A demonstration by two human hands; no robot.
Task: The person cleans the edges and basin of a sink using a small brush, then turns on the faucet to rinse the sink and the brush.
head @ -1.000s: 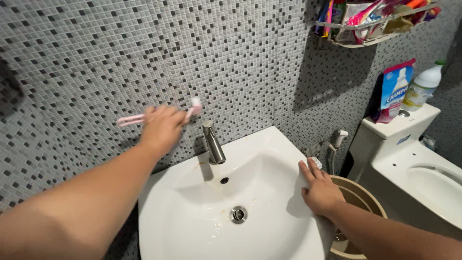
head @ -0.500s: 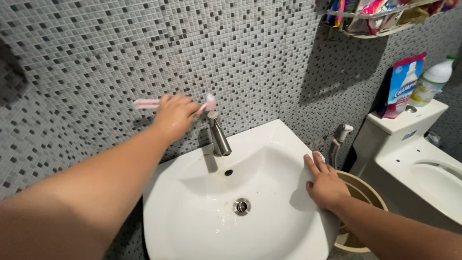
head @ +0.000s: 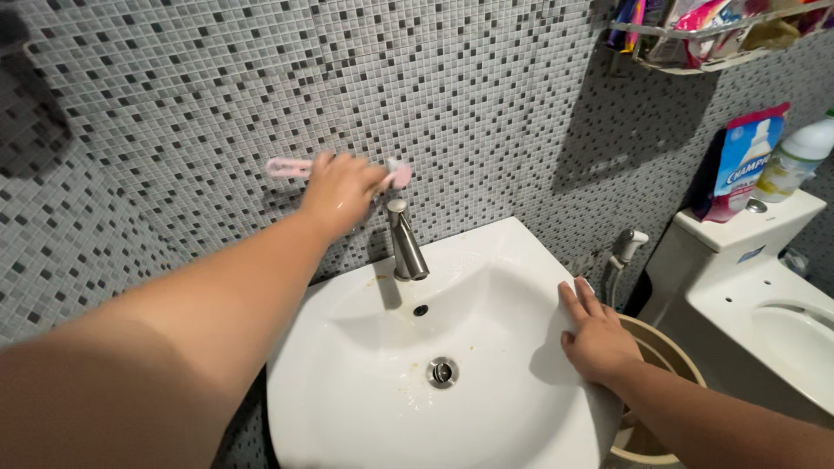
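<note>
A: What is gripped, and where is it held?

B: A pink toothbrush is clenched in the left hand. It is held level against the mosaic-tiled wall, above the back edge of the white washbasin. The bristled head is seen just above the top of the steel tap, and the handle is seen sticking out on the other side of the fist. The brush is blurred, so whether the head touches the tiles cannot be told.

A: And the other hand?

B: The right hand is laid flat on the right edge of the washbasin, fingers spread and released; nothing is grasped by it.

A: What is found in the basin itself?

B: The tap is mounted at the middle of the back edge. A small overflow hole is set below it, and a round metal drain is seen at the bottom of the bowl, with brownish specks scattered near it.

A: And beyond the basin?

B: A beige bucket is placed just beside the right edge, under the right forearm. A bidet sprayer is hung on the wall near the back right corner. Further right, a white toilet is seen, with a pink and blue refill pouch and a plastic bottle stood on its cistern. A wire rack of colourful sachets is fixed to the wall above.
</note>
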